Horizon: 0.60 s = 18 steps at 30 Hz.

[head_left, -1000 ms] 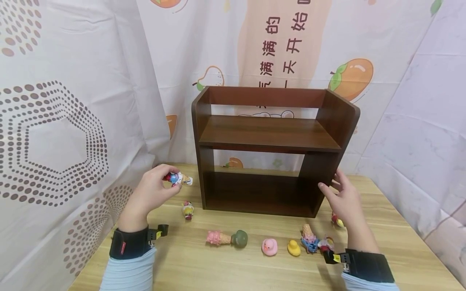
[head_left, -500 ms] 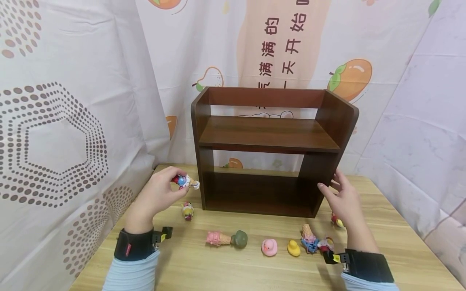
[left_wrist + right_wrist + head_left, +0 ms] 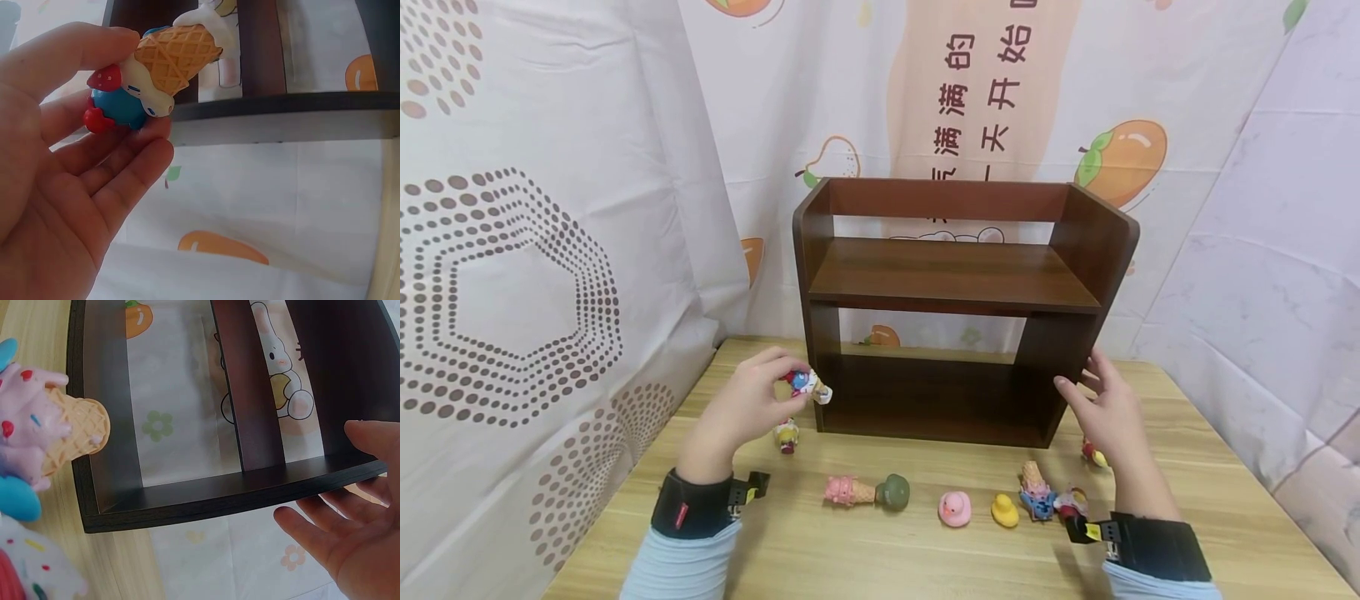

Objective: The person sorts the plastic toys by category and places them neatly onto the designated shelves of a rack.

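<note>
My left hand (image 3: 752, 408) pinches a toy ice cream cone (image 3: 181, 56) with a blue scoop, white drips and red bits. It hangs tilted at the left side of a dark brown two-tier shelf (image 3: 955, 275), cone end toward the shelf. Whether it touches the panel, I cannot tell. My right hand (image 3: 1108, 408) holds the shelf's right side panel, thumb on the inner face and fingers along the outside. Under the left hand lies a small yellow-and-red figure (image 3: 787, 436), partly covered. Both tiers of the shelf face me.
In front of the shelf lie a pink ice cream cone toy (image 3: 848, 491), a green toy (image 3: 893, 492), a pink duck (image 3: 955, 509), a yellow duck (image 3: 1005, 511), a blue-and-pink cone toy (image 3: 1037, 493) and a white-topped figure (image 3: 1071, 503). Another red-and-yellow toy (image 3: 1094, 454) sits by the right wrist.
My left hand has moved right and slightly down with the ice cream cone toy, closer to the shelf's left side. The right hand stays at the right panel.
</note>
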Each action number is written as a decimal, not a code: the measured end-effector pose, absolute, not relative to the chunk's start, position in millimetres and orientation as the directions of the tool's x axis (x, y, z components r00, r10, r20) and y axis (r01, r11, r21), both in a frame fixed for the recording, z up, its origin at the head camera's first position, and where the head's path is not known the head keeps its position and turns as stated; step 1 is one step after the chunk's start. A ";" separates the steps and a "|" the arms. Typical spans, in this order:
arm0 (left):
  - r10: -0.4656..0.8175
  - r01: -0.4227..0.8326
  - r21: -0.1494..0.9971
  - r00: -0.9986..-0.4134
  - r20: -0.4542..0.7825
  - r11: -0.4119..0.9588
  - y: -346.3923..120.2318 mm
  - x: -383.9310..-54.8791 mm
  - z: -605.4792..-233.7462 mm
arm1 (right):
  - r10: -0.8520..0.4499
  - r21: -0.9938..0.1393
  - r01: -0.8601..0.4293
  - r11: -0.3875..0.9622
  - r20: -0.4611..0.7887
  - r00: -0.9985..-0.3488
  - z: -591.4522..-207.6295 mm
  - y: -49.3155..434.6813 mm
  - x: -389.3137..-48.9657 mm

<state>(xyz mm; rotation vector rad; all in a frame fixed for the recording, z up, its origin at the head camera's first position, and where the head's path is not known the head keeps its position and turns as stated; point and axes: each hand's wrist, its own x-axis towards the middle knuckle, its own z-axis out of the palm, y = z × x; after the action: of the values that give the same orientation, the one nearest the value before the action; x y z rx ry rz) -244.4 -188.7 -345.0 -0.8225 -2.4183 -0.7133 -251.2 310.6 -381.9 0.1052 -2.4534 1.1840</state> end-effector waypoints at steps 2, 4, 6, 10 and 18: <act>0.410 0.661 0.312 -0.700 0.585 0.683 -185.2 -244.5 -346.3 | 0.108 -0.734 -0.243 0.634 0.395 -0.912 -381.8 310.5 -251.5; 0.409 0.653 0.311 -0.707 0.578 0.690 -181.7 -244.2 -347.5 | 0.108 -0.735 -0.242 0.634 0.394 -0.913 -381.7 310.6 -251.4; 0.410 0.649 0.305 -0.710 0.573 0.697 -178.5 -244.1 -348.3 | 0.108 -0.734 -0.243 0.634 0.395 -0.912 -381.5 310.7 -251.7; 0.434 0.655 0.292 -0.709 0.556 0.697 -171.5 -244.2 -350.0 | 0.110 -0.730 -0.244 0.639 0.400 -0.910 -381.5 310.9 -251.9; 0.455 0.626 0.302 -0.752 0.476 0.719 -154.7 -239.1 -350.7 | 0.110 -0.730 -0.240 0.640 0.396 -0.912 -381.6 311.0 -250.9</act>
<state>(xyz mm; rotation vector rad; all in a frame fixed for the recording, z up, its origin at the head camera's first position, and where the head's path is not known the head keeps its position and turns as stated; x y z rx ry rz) -239.1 -154.7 -350.7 -0.8379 -2.5554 -0.6406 -250.9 311.0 -381.6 0.1031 -2.4554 1.1776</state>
